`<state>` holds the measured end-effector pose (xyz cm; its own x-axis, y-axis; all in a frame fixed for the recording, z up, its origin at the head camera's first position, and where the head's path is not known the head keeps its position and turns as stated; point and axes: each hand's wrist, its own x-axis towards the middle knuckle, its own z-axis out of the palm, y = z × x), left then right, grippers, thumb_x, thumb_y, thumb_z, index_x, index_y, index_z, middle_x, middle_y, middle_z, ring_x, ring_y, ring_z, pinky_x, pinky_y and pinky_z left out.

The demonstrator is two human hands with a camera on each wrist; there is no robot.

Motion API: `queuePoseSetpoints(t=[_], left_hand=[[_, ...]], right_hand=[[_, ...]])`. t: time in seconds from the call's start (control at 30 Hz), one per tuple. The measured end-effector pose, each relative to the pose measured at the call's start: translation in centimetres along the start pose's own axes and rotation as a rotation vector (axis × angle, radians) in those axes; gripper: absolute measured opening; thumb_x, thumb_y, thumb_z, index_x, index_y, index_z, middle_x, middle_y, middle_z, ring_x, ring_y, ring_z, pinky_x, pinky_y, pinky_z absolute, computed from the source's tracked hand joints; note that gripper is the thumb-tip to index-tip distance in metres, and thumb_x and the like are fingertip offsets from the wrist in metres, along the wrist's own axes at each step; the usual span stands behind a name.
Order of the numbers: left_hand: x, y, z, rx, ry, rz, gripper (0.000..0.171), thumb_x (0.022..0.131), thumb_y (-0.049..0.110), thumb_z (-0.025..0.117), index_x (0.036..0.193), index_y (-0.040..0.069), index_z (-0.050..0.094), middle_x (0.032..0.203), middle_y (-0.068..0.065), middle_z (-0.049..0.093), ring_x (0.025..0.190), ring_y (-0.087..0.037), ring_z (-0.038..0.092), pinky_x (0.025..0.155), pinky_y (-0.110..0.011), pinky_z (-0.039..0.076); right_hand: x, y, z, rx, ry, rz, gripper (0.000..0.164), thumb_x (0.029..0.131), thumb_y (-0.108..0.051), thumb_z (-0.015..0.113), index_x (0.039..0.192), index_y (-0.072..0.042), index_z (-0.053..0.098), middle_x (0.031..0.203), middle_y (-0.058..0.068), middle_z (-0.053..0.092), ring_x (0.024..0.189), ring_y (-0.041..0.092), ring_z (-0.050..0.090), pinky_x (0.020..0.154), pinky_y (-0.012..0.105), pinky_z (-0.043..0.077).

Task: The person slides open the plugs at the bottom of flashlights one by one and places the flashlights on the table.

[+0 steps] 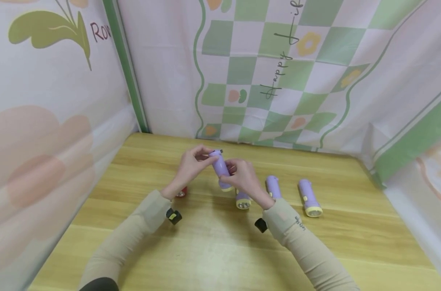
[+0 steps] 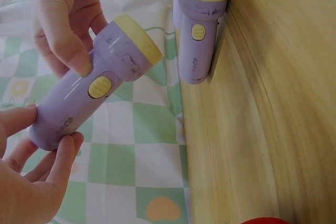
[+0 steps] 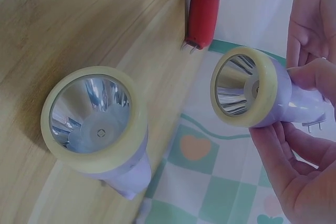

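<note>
Head view, held flashlight [image 1: 219,165]: purple, lifted off the table [image 1: 213,250] between the two hands, tilted, yellow-rimmed lamp end lower, tail end higher with a dark prong showing.
Head view, left hand [image 1: 192,163]: I see its grip pinching the tail end between thumb and fingers.
Head view, right hand [image 1: 244,176]: its grip holds the body, nearer the lamp end.
Head view, table row: a second purple flashlight [image 1: 243,202] lies beneath the right hand, partly hidden by it; a third purple flashlight [image 1: 273,185] sits just past the right wrist, and a fourth purple flashlight [image 1: 308,196] is farthest right. A red flashlight [image 1: 182,191] peeks out beside the left wrist.
Head view, backdrop: printed cloth [image 1: 249,70] with green checks hangs behind the table.
Left wrist view, held flashlight: yellow switch [image 2: 100,86] in plain sight; the left fingers clasp the tail, the right thumb lies against the body near the lamp end.
Left wrist view, beyond: another purple flashlight lies on the table, well apart from the held one.
Right wrist view, held flashlight: shiny reflector [image 3: 236,85] in the lamp end, metal prongs [image 3: 316,125] at the tail, fingers of both hands around the body.
Right wrist view, table: a purple flashlight lies closest; the red one is farther off, its own two prongs out.
</note>
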<state>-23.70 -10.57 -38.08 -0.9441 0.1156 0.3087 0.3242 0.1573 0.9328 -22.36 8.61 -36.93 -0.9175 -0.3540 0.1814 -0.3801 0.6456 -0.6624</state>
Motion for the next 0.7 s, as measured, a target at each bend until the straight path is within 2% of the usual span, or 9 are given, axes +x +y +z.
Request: queuePoseSetpoints(t=[0.33,0.7], left_hand=[[-0.13,-0.06,-0.12,0.033,0.006,0.046,0.019,0.090,0.015,0.073,0.102,0.001,0.069,0.111,-0.018,0.074,0.095,-0.032,0.073,0.080,-0.031,0.062],[-0.20,0.25,-0.01,0.064,-0.003,0.082,0.020,0.091,0.012,0.071,0.106,-0.001,0.069,0.112,-0.021,0.073,0.099,-0.033,0.071,0.088,-0.036,0.061]], right_hand=[[0.14,-0.05,0.06,0.003,-0.007,-0.019,0.039,0.079,-0.012,0.075,0.114,0.002,0.069,0.104,0.019,0.075,0.088,0.028,0.074,0.074,0.032,0.063],[0.18,-0.22,0.23,-0.001,-0.015,-0.019,0.038,0.078,-0.012,0.075,0.114,0.002,0.069,0.104,0.019,0.075,0.088,0.028,0.074,0.074,0.032,0.063]])
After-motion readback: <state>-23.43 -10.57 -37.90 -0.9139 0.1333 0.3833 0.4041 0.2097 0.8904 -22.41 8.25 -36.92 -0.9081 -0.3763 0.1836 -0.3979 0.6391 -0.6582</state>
